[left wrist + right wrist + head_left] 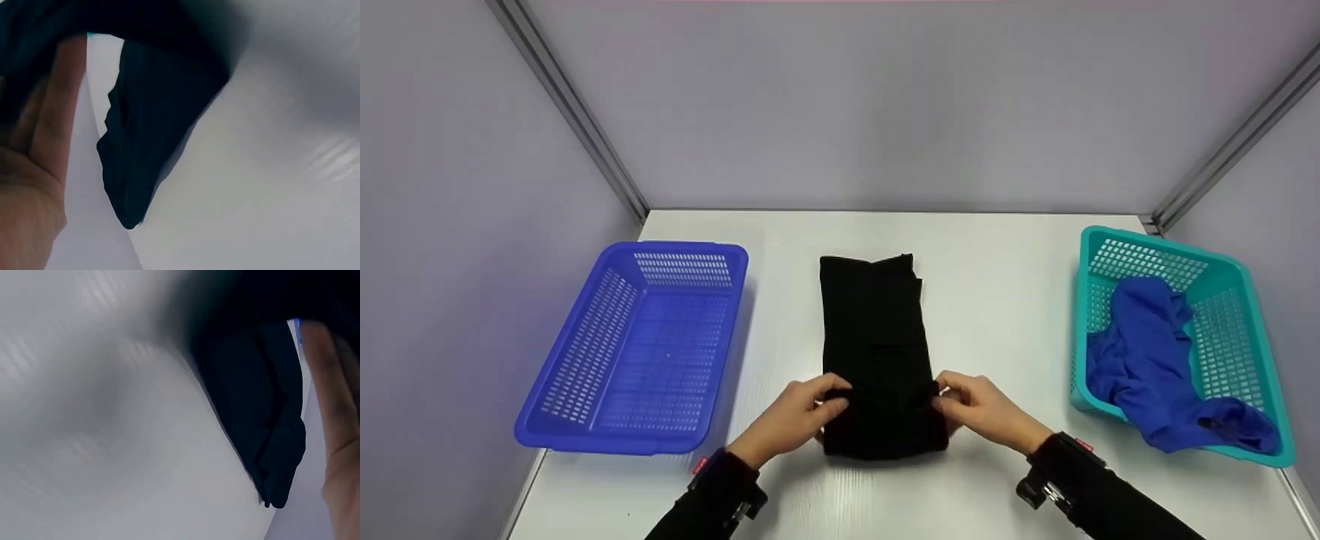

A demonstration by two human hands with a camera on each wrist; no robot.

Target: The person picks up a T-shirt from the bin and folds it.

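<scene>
White table [1005, 300], both hands pinching black garment [877, 337], blue basket [585, 405] left, teal basket [1252, 285] right

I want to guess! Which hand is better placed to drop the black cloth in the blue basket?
Probably the left hand. It grips the black cloth on the side nearer the blue basket; the right hand sits nearer the teal basket.

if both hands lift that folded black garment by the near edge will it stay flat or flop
The black garment likely flops: it is soft cloth, creased where the left hand and right hand pinch it. Probably light. Its folds may slip open.
</scene>
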